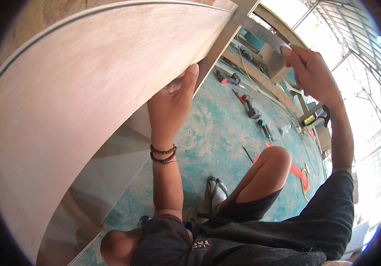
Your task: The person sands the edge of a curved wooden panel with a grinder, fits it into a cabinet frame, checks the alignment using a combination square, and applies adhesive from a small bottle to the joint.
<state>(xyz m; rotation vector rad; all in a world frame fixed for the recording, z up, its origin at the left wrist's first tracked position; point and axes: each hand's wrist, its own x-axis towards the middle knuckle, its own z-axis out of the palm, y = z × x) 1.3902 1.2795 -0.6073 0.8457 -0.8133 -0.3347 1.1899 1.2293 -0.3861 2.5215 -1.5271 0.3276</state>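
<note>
A large pale wood panel (97, 66) fills the upper left, tilted in front of me. My left hand (172, 102) wraps round its edge, thumb along the near side and fingers partly hidden behind it. My right hand (310, 75) is raised at the upper right, pinching the end of a thin, flat grey metal strip (261, 34). The strip's far end lies against a narrow wooden frame piece (219, 46) next to the panel's corner. What kind of tool the strip belongs to, I cannot make out.
Several power tools, among them a drill (250, 106), lie on the blue-green stained floor (199, 137). A coiled orange hose (300, 177) is beside my knee. Below the panel is an open cabinet interior (106, 173). Boards (265, 77) and a tool with a black handle (321, 117) are at right.
</note>
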